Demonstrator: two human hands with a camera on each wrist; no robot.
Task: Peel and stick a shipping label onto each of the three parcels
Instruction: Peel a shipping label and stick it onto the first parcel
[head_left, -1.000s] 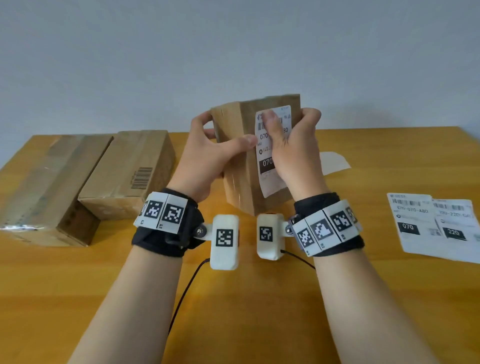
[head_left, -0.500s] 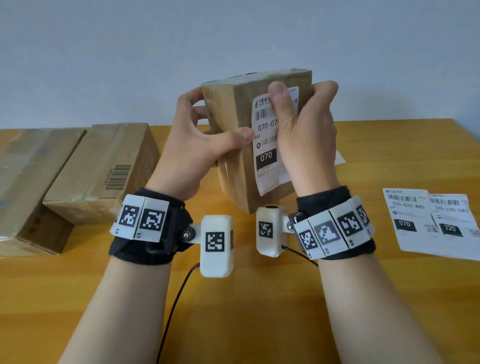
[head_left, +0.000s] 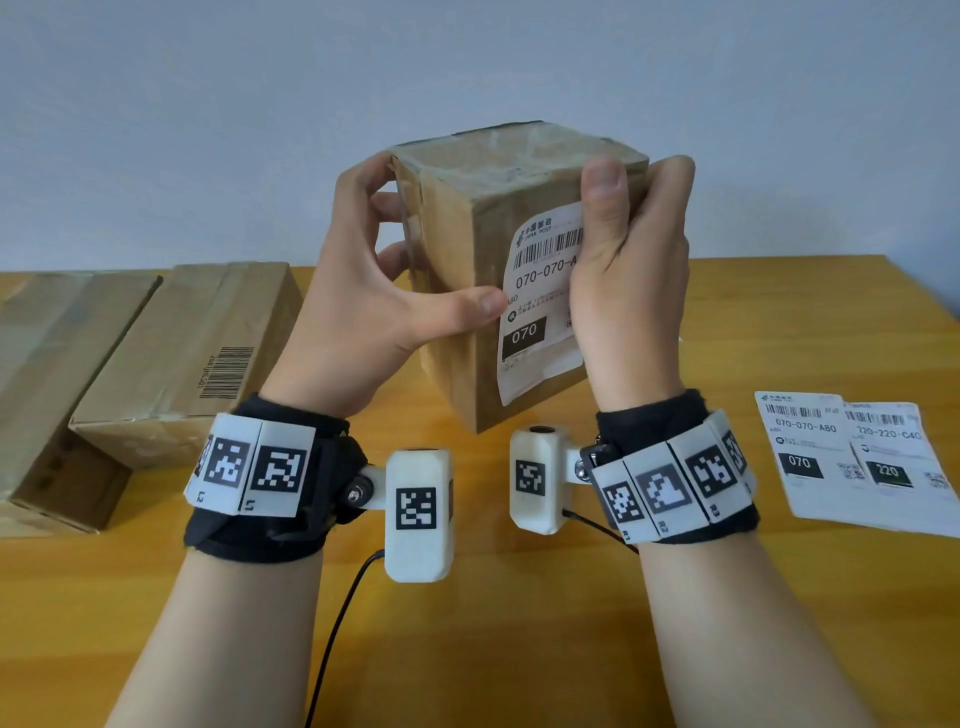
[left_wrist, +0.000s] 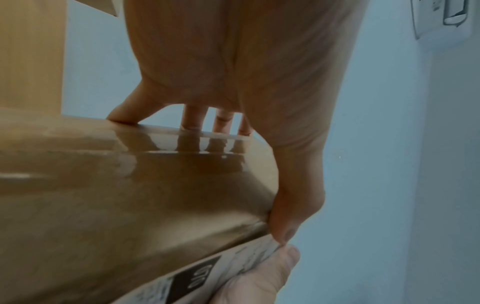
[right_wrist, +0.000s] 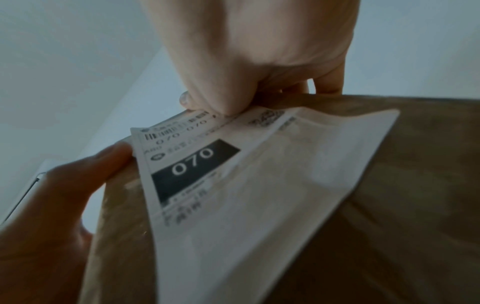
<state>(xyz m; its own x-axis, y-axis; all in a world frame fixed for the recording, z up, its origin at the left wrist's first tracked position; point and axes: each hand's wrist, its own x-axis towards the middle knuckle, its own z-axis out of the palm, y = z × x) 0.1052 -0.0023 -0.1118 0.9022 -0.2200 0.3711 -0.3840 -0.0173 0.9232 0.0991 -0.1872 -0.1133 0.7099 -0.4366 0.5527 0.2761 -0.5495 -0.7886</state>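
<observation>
I hold a small brown parcel (head_left: 467, 249) up in the air in front of me with both hands. A white label (head_left: 535, 312) marked 070 lies on its near face; its lower part stands loose off the cardboard in the right wrist view, label (right_wrist: 233, 185). My left hand (head_left: 374, 291) grips the parcel's left side, thumb at the label's left edge. My right hand (head_left: 628, 270) grips the right side, its thumb pressing down the label's top. Two more parcels (head_left: 192, 358) lie on the table at left.
Two more label sheets (head_left: 852, 457) lie on the wooden table (head_left: 519, 623) at right, side by side and overlapping. A cable runs from the left wrist camera toward me. A pale wall stands behind the table.
Both hands have lifted the parcel off the table toward my face. The right thumb has slid up to the label's top edge.
</observation>
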